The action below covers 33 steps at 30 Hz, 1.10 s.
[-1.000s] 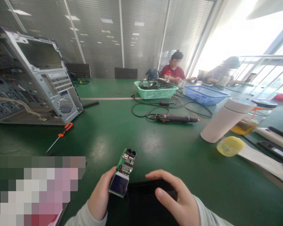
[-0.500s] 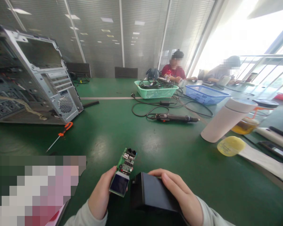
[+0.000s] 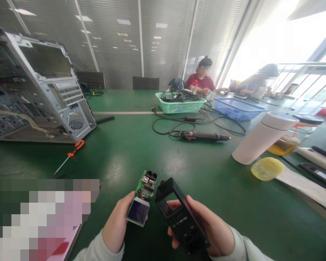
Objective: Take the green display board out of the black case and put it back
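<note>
Looks like an office or meeting room doubling as an electronics workshop. Office side: long green tabletop (image 3: 119, 145), 2 dark chair backs (image 3: 146, 83) at the far edge, glass partition with blinds (image 3: 116, 59) carrying reflections of light panels (image 3: 124, 22), bright window (image 3: 271, 32) with a railing (image 3: 312, 64) on the right. Workshop side: opened computer case (image 3: 49, 85) with loose wires (image 3: 24, 121), orange-handled screwdriver (image 3: 76, 148) beside it, corded power screwdriver (image 3: 203, 136), green basket (image 3: 183, 107) heaped with cables (image 3: 176, 97), blue basket (image 3: 239, 110) next to it, bare circuit board (image 3: 146, 189) and black housing (image 3: 183, 221) up front. Shared space too: 2 people (image 3: 200, 82) seated at the far right, 1 in red. Personal bits mixed in: pale tumbler (image 3: 260, 141), glass mug (image 3: 284, 146) of amber drink, phone-like slab (image 3: 319, 174) at the right edge
</note>
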Tool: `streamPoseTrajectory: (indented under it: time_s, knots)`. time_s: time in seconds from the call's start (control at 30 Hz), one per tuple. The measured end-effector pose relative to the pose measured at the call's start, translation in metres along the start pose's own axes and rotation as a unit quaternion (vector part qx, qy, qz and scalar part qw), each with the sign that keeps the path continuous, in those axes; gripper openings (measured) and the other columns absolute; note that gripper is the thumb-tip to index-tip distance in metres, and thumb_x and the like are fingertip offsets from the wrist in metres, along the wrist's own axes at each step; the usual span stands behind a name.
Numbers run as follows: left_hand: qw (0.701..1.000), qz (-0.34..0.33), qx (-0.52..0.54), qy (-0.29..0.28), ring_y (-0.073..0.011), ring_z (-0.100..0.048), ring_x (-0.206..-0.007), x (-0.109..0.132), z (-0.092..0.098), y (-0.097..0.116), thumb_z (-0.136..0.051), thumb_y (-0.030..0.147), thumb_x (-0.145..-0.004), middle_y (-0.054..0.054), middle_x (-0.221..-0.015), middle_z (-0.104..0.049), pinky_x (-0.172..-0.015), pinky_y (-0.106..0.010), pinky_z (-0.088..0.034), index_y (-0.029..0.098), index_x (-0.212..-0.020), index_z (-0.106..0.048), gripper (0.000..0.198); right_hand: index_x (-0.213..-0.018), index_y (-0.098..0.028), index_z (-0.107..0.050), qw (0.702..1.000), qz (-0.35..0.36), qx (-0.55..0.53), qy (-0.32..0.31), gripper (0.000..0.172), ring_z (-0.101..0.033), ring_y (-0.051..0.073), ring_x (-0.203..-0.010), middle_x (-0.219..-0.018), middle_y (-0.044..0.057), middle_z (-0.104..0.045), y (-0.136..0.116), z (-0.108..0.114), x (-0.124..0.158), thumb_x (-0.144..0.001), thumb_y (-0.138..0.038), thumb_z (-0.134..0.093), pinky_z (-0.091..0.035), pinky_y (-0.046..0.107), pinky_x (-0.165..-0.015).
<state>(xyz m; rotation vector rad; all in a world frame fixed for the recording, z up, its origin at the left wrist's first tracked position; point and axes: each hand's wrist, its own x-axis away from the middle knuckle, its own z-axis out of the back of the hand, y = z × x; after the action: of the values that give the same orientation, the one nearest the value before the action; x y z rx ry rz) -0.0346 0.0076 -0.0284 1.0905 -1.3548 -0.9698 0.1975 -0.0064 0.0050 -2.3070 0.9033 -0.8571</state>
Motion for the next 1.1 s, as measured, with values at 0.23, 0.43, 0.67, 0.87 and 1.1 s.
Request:
streamPoseTrajectory:
  time_s: [0.23,0.43,0.67,0.87,1.1]
  knots:
    - [0.999,0.009,0.013,-0.033,-0.0256,-0.067,-0.058,0.000,-0.002,0.000,-0.060,0.036,-0.078,-0.003,-0.055,-0.068,-0.059,-0.035,-0.053,0.012,-0.087,-0.075,0.029,-0.092,-0.009,-0.069,1.000,0.000,0.006,-0.030,0.053,-0.069,0.018,-0.057,-0.066,0.009,-0.073,-0.004,-0.003,-0.004,-0.070,-0.057,-0.065,-0.045,0.021,-0.053]
    - [0.999,0.010,0.006,-0.030,-0.0253,-0.066,-0.056,0.001,-0.001,-0.001,-0.060,0.038,-0.077,-0.003,-0.056,-0.068,-0.056,-0.035,-0.053,0.011,-0.097,-0.074,0.036,-0.097,-0.010,-0.065,0.999,-0.016,0.016,-0.035,0.056,-0.069,0.017,-0.058,-0.066,0.008,-0.072,-0.007,-0.001,-0.005,-0.070,-0.058,-0.056,-0.045,0.022,-0.054]
    - [0.999,0.015,0.008,-0.027,-0.0260,-0.067,-0.057,-0.001,0.000,-0.002,-0.060,0.041,-0.077,-0.004,-0.056,-0.068,-0.058,-0.037,-0.054,0.010,-0.098,-0.074,0.039,-0.102,-0.011,-0.059,0.999,-0.013,0.020,-0.039,0.062,-0.066,0.017,-0.051,-0.063,0.007,-0.070,-0.005,0.001,-0.005,-0.068,-0.062,-0.057,-0.046,0.022,-0.048]
    - [0.999,0.025,0.005,-0.042,-0.0267,-0.067,-0.059,-0.001,0.002,-0.003,-0.060,0.039,-0.077,-0.004,-0.056,-0.068,-0.059,-0.037,-0.053,0.011,-0.099,-0.074,0.038,-0.098,-0.012,-0.060,1.000,0.000,0.005,0.009,0.066,-0.062,0.016,-0.043,-0.059,0.007,-0.070,-0.002,-0.002,-0.010,-0.064,-0.068,-0.067,-0.043,0.019,-0.041]
    - [0.998,0.005,-0.031,-0.061,-0.0281,-0.068,-0.063,-0.003,0.006,-0.006,-0.062,0.036,-0.076,-0.006,-0.056,-0.069,-0.063,-0.037,-0.055,0.015,-0.067,-0.074,0.026,-0.096,-0.016,-0.074,0.996,0.046,-0.055,0.061,0.048,-0.066,0.014,-0.068,-0.081,0.003,-0.073,-0.001,-0.011,0.001,-0.071,-0.056,-0.077,-0.048,0.021,-0.061]
